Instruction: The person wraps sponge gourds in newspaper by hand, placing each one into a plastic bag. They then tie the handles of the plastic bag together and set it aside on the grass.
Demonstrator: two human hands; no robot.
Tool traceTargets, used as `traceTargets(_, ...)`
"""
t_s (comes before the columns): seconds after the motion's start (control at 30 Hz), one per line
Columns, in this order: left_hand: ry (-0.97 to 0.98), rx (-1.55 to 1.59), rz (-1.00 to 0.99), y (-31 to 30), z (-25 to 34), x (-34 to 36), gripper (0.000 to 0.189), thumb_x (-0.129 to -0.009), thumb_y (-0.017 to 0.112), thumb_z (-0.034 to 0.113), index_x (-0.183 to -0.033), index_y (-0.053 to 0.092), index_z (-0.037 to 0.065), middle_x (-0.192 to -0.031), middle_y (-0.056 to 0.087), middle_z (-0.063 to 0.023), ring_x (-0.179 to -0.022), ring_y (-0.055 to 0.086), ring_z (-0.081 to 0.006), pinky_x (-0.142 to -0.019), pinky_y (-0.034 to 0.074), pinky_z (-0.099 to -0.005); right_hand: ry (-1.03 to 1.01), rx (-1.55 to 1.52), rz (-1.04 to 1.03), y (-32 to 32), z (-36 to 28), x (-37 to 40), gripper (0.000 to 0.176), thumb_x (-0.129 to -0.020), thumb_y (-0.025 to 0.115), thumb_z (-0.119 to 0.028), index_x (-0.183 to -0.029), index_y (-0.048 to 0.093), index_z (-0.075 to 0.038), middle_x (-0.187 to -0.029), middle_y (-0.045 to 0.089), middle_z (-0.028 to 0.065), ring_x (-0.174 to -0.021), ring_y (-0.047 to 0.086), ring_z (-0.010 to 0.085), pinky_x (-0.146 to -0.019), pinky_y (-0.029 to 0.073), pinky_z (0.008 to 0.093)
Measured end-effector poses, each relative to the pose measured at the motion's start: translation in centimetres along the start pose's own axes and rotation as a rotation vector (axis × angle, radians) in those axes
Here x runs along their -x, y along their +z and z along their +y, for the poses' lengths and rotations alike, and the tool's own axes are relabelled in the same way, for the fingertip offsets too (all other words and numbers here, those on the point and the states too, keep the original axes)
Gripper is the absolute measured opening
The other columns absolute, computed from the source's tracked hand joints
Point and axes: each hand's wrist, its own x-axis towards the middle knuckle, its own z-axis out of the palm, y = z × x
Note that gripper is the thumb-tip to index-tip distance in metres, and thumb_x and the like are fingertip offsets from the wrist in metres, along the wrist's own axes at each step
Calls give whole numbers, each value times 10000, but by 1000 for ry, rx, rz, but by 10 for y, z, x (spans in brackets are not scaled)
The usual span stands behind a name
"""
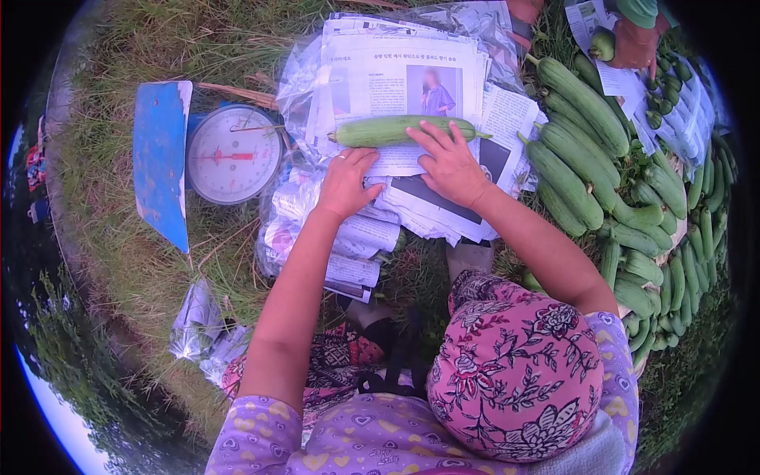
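Note:
A long green sponge gourd lies crosswise on a stack of printed newspaper sheets. My right hand rests on the gourd's right half, fingers spread over its top. Beside the gourd's left end, my left hand lies on the lower part of the paper, fingertips right at the gourd's near side and the thumb held apart. Below the left hand are several newspaper-wrapped rolls in clear plastic.
A blue dial scale stands on the grass to the left. Many loose gourds are laid out on the right, with smaller ones beyond. At the upper right, another person's hand is near a round green vegetable. Wrapped bundles lie lower left.

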Motion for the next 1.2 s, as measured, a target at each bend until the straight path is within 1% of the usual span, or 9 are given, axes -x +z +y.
traceTargets(0.33, 14, -14, 79, -8, -1, -2, 347, -727, 742, 179, -1049, 667, 74, -1090, 631, -63, -1019, 568, -270, -856, 452, -402, 30, -190, 135, -10, 13, -17, 59, -744, 637, -102, -748, 670, -53, -1149, 611, 59, -1157, 507, 249, -987, 392, 427)
traceTargets(0.43, 38, -17, 88, -17, -1, -8, 260, -743, 732, 180, -983, 694, 87, -1028, 633, -63, -976, 575, -275, -830, 465, -400, 77, -275, 149, -13, 21, -23, 78, -682, 704, -67, -698, 632, -41, -1059, 636, 61, -1042, 561, 267, -908, 454, 399)
traceTargets(0.67, 132, -6, 130, -36, -5, -35, 91, -736, 729, 160, -816, 720, 116, -983, 615, -34, -978, 557, -276, -831, 446, -399, 114, -396, 48, -19, 33, -30, 128, -672, 758, -136, -711, 661, -62, -1000, 649, 40, -949, 577, 247, -814, 483, 361)
traceTargets(0.73, 151, 7, 122, -39, -9, -41, 103, -743, 725, 159, -834, 719, 111, -1024, 621, -37, -1014, 550, -273, -862, 439, -401, 169, -422, 24, -27, 33, -33, 119, -694, 756, -162, -707, 676, -74, -962, 654, 12, -940, 584, 224, -796, 481, 354)
traceTargets(0.83, 191, 23, 145, -36, -15, -52, 117, -761, 712, 157, -861, 715, 96, -1054, 640, -57, -1025, 559, -282, -882, 441, -404, 238, -450, 11, -27, 40, -38, 117, -724, 746, -160, -749, 676, -70, -962, 655, 11, -937, 582, 224, -793, 484, 350)
traceTargets(0.93, 127, 77, 144, -29, -19, -64, 99, -803, 682, 141, -864, 699, 65, -1084, 651, -74, -1030, 567, -297, -887, 451, -411, 247, -352, 322, -34, 30, -45, 117, -723, 733, -147, -792, 669, -77, -927, 649, 9, -925, 585, 220, -789, 484, 358)
traceTargets(1.03, 36, 116, 140, -26, -25, -79, 94, -822, 669, 133, -858, 683, 47, -1065, 661, -87, -1010, 576, -305, -884, 456, -413, 11, -328, 235, -46, 7, -49, 106, -748, 694, -148, -817, 652, -79, -977, 627, 14, -973, 568, 216, -833, 464, 360)
traceTargets(1.17, -42, 26, 127, -30, -21, -94, 114, -812, 682, 147, -858, 661, 44, -980, 678, -85, -948, 592, -307, -836, 470, -409, -95, -80, 179, -3, 3, -53, 175, -772, 626, -122, -945, 625, -95, -1113, 571, 23, -1080, 522, 210, -914, 415, 379)
traceTargets(1.2, -4, -33, 272, -32, -17, -95, 121, -809, 686, 150, -861, 656, 45, -960, 679, -84, -934, 595, -305, -823, 472, -404, -103, -39, 194, 5, 10, -55, 207, -777, 611, -114, -984, 614, -100, -1146, 556, 24, -1104, 510, 211, -929, 404, 382)
